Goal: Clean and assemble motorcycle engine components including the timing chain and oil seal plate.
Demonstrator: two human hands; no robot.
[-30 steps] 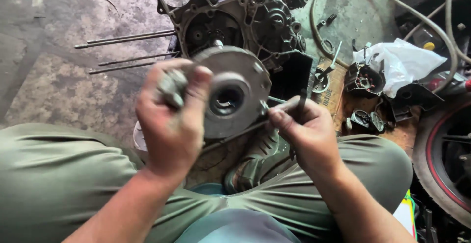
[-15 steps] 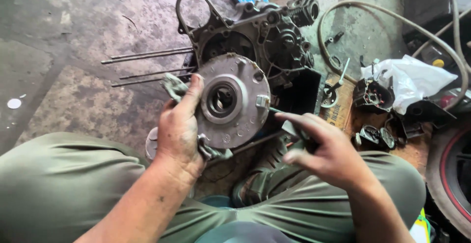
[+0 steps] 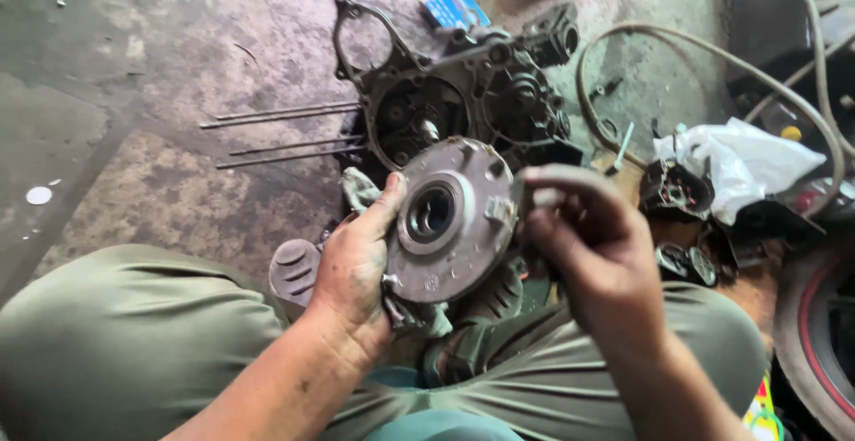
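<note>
My left hand [image 3: 356, 263] grips a round grey metal engine part [image 3: 450, 223] with a hole in its centre, holding it by its left edge together with a dirty rag [image 3: 361, 190]. My right hand [image 3: 592, 240] is at the part's right edge, fingers curled near a small lug there. Whether it holds a tool I cannot tell. Both hands are above my lap, between my knees in olive trousers.
A stripped engine case [image 3: 463, 93] lies on the concrete floor just beyond the hands, with long studs [image 3: 285, 129] sticking out to the left. A blue box [image 3: 454, 4], a hose [image 3: 712, 58], a white plastic bag [image 3: 739, 160] and small parts lie at the right. A tyre [image 3: 815, 343] is at the right edge.
My left hand has shifted from covering the part's front to holding its left edge. My right hand has come up from below to the part's right edge. The view has moved closer.
</note>
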